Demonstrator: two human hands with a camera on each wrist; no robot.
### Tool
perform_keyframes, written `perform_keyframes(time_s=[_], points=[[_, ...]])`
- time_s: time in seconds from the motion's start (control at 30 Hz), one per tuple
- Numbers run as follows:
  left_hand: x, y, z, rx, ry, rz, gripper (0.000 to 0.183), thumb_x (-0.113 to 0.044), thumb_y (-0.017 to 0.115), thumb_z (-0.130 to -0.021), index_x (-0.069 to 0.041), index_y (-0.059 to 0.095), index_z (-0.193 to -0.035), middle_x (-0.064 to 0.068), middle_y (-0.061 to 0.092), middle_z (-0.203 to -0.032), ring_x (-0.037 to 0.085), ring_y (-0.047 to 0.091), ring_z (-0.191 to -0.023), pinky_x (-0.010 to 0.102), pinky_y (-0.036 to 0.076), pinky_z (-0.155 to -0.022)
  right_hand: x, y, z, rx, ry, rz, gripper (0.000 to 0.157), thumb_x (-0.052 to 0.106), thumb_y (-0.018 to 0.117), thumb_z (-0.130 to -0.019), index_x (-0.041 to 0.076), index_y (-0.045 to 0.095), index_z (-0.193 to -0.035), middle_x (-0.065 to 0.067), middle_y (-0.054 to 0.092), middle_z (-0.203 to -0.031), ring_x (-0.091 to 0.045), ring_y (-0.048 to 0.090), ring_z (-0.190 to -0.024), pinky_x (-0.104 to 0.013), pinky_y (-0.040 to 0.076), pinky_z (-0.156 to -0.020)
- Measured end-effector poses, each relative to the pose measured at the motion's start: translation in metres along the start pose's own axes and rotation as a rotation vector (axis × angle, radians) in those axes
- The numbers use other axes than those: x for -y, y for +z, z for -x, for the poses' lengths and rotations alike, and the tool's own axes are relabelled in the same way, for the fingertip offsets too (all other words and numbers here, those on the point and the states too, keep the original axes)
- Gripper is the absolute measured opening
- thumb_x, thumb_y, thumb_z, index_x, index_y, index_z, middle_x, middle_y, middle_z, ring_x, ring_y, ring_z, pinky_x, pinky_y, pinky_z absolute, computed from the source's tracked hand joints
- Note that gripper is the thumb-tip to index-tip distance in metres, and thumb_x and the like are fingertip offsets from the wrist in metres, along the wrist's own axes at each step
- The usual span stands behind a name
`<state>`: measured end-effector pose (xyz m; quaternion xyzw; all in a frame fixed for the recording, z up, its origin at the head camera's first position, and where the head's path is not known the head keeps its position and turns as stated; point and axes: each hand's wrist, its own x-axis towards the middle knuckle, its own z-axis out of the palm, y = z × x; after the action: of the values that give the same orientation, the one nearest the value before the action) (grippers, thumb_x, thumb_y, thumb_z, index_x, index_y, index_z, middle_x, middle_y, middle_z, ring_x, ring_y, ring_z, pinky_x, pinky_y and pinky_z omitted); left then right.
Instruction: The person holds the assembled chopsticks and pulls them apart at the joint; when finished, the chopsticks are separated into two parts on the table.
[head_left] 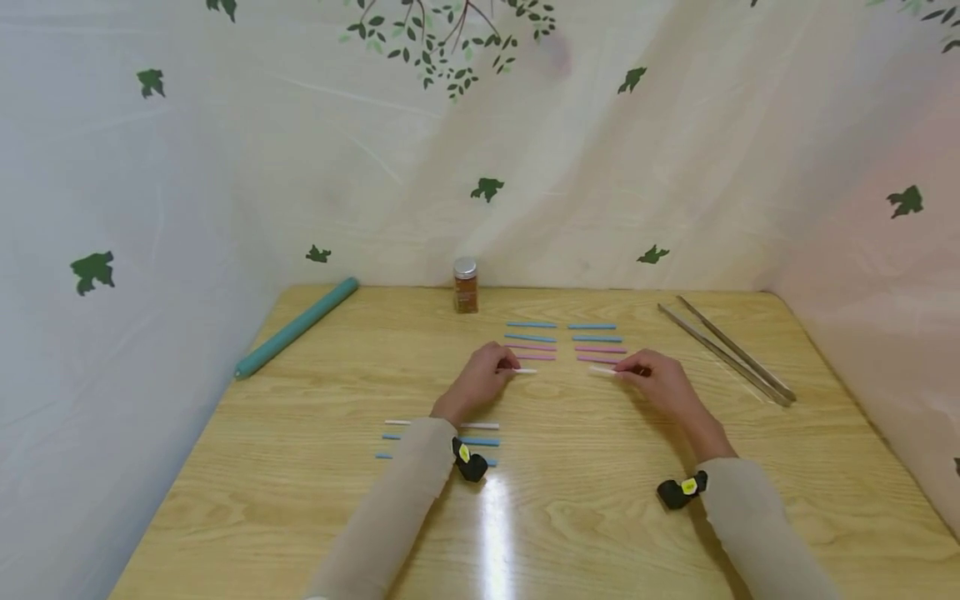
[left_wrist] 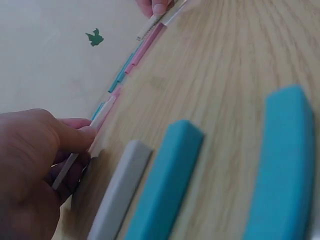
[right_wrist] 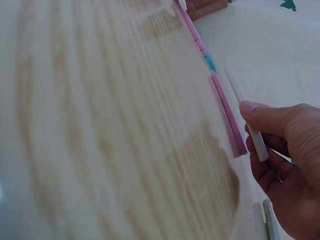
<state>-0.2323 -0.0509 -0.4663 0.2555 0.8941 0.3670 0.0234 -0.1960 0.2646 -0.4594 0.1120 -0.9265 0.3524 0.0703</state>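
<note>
My left hand [head_left: 483,375] pinches a thin white stick [head_left: 527,371] between thumb and fingers, low over the table. Opposite it, my right hand [head_left: 660,379] pinches another white stick [head_left: 602,369], which tilts above the table in the right wrist view. Just beyond the hands lie two columns of sticks: pink sticks [head_left: 600,349] nearest, blue sticks [head_left: 592,326] farther back. Under the left forearm is another group, with a white stick [left_wrist: 120,195] and blue sticks [left_wrist: 167,180], square-edged up close; the sleeve hides part of them.
A small jar [head_left: 467,292] with a silver lid stands at the back. To the left lies a long teal rod [head_left: 296,329]. Long metal tweezers [head_left: 723,354] rest at the right. White cloth [head_left: 570,167] with leaf and bird prints rises behind the table [head_left: 592,517].
</note>
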Motion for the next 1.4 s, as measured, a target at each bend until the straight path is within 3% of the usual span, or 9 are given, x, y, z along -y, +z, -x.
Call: perform_keyframes(time_s=[0.23,0.43,0.7,0.97,1.4], points=[[-0.007,0.015,-0.007,-0.069,0.031,0.011,0.005,-0.001,0.063,-0.089,-0.003,0.067,-0.091,0.009,0.062,-0.092,0.019,0.057,-0.09,0.029,0.049,-0.082,-0.006,0.007,-0.002,0.032,0.015,-0.027,0.011,0.018,0.069,-0.088,0.01,0.074,-0.095,-0.006,0.067,-0.093,-0.009,0.054,-0.077,-0.022,0.045,-0.068],[-0.011,0.022,-0.009,-0.071,0.006,0.002,0.004,-0.005,0.064,-0.09,-0.005,0.069,-0.091,0.007,0.062,-0.093,0.017,0.059,-0.09,0.026,0.049,-0.08,-0.009,0.011,-0.002,0.056,0.021,-0.041,0.013,0.021,0.068,-0.089,0.013,0.074,-0.097,-0.004,0.067,-0.097,-0.014,0.057,-0.084,-0.026,0.046,-0.073],[-0.014,0.022,-0.011,-0.06,0.004,-0.035,0.005,-0.007,0.063,-0.091,-0.007,0.068,-0.092,0.006,0.062,-0.096,0.018,0.058,-0.092,0.028,0.049,-0.083,-0.006,0.013,-0.004,0.001,-0.039,-0.046,0.008,0.012,0.07,-0.086,0.007,0.074,-0.092,-0.004,0.065,-0.089,-0.011,0.055,-0.078,-0.022,0.044,-0.068],[-0.015,0.024,-0.012,-0.082,0.031,-0.117,0.009,-0.008,0.059,-0.094,-0.009,0.068,-0.095,0.005,0.06,-0.097,0.021,0.056,-0.095,0.032,0.046,-0.086,-0.003,0.014,-0.006,0.019,-0.017,0.019,0.01,0.013,0.07,-0.087,0.009,0.074,-0.095,-0.004,0.064,-0.09,-0.013,0.054,-0.078,-0.025,0.046,-0.069],[-0.013,0.024,-0.012,-0.057,0.025,-0.143,0.015,-0.01,0.052,-0.098,-0.011,0.067,-0.099,0.001,0.06,-0.098,0.017,0.054,-0.095,0.03,0.045,-0.088,-0.006,0.017,-0.008,-0.012,-0.033,0.035,0.008,0.014,0.072,-0.086,0.01,0.075,-0.093,-0.004,0.061,-0.088,-0.013,0.051,-0.075,-0.025,0.044,-0.067]])
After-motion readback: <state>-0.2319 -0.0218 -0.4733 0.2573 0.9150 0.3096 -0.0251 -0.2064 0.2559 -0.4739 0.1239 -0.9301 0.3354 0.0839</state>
